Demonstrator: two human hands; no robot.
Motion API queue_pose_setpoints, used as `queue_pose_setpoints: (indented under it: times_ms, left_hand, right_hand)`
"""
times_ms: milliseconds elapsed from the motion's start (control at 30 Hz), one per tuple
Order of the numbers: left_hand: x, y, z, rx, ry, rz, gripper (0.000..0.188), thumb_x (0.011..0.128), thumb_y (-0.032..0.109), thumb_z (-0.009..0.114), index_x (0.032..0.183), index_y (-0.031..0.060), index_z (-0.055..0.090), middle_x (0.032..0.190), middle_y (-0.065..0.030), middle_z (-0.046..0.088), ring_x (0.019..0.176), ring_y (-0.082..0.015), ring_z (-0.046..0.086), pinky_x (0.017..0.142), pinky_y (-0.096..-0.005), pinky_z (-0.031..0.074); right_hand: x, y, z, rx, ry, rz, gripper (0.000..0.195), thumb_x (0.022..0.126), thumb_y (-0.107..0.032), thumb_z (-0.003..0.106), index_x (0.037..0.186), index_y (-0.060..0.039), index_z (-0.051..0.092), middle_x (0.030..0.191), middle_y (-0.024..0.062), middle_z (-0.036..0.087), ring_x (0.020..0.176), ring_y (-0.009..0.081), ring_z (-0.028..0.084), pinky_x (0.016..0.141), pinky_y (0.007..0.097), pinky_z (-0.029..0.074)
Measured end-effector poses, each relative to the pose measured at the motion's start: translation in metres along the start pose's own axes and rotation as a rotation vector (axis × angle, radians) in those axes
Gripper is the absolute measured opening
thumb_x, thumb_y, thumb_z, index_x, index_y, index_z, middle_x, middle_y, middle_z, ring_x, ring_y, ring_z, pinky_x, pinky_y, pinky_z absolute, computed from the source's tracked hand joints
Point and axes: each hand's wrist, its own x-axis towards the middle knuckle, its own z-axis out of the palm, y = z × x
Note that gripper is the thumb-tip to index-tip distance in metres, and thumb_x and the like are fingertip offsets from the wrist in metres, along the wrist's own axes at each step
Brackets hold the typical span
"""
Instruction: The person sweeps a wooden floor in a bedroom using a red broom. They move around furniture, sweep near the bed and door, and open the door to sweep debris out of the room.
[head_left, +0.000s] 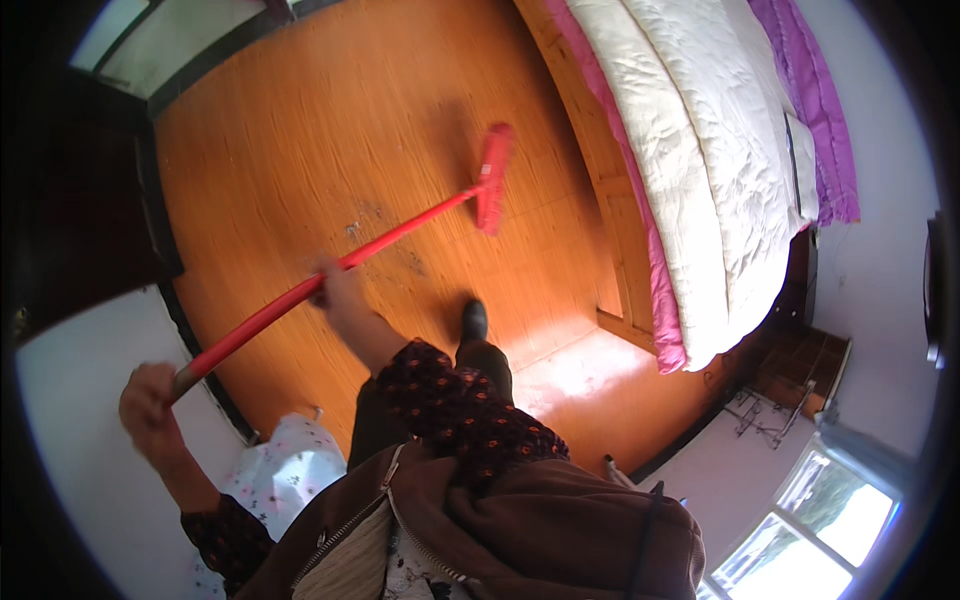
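My left hand (152, 411) is closed around the top end of a red broom handle (262, 319), at the left of the view. Farther down the same handle, my right hand (337, 292) grips it; this hand is slightly blurred. The handle slants up to the right and ends in a red broom head (493, 180), also blurred, over the wood-patterned floor (300, 135). A dark shadow falls on the floor to the left of the head. Small bits of debris (352, 227) and dark specks lie beyond the handle, between my right hand and the broom head.
A wooden bed (619, 247) with a thick white quilt (697, 187) and pink and purple bedding stands at right. My dark shoe (473, 321) is on the floor ahead. A white patterned cloth (289, 465) lies low at left. Metal scrollwork (772, 420) stands near the window (806, 525).
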Motion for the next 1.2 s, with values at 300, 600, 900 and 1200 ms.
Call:
queue_pose_setpoints:
  times_ms: [300, 600, 900, 1200]
  left_hand:
    - [0.016, -0.314, 0.208, 0.864, -0.760, -0.499, 0.037, 0.073, 0.042, 0.074, 0.080, 0.0069, 0.063, 0.071, -0.0135, 0.063, 0.072, -0.0331, 0.063, 0.063, -0.0437, 0.048]
    - [0.036, -0.610, 0.476, 0.664, -0.934, -0.490, 0.033, 0.075, 0.042, 0.071, 0.084, 0.0100, 0.069, 0.070, -0.0074, 0.066, 0.070, -0.0267, 0.067, 0.062, -0.0406, 0.051]
    - [0.002, -0.629, 0.370, 0.604, -0.559, -0.669, 0.029, 0.079, 0.036, 0.067, 0.077, 0.0079, 0.063, 0.067, -0.0110, 0.062, 0.066, -0.0313, 0.063, 0.060, -0.0414, 0.048]
    - [-0.194, -0.433, 0.175, 0.627, 0.056, -1.142, 0.022, 0.079, 0.014, 0.069, 0.075, 0.0014, 0.051, 0.058, -0.0096, 0.053, 0.050, -0.0202, 0.052, 0.050, -0.0336, 0.041]
  right_hand:
    - [0.171, -0.142, -0.332, 0.096, 0.455, -0.262, 0.018, 0.084, -0.010, 0.066, 0.076, -0.0103, 0.050, 0.060, 0.0016, 0.049, 0.047, 0.0150, 0.049, 0.038, 0.0278, 0.040]
    - [0.341, -0.368, -0.582, 0.037, 0.599, -0.287, 0.064, 0.094, -0.056, 0.043, 0.066, 0.0002, 0.056, 0.062, 0.0131, 0.056, 0.058, 0.0296, 0.054, 0.054, 0.0387, 0.049]
    - [0.440, -0.307, -0.474, -0.265, 0.494, -0.399, 0.025, 0.095, -0.017, 0.051, 0.073, -0.0096, 0.043, 0.058, 0.0050, 0.044, 0.047, 0.0188, 0.041, 0.045, 0.0342, 0.039]
    - [0.304, -0.022, -0.260, -0.537, 0.172, -0.196, 0.016, 0.095, -0.018, 0.054, 0.098, -0.0049, 0.046, 0.065, 0.0036, 0.050, 0.044, 0.0136, 0.052, 0.039, 0.0294, 0.048]
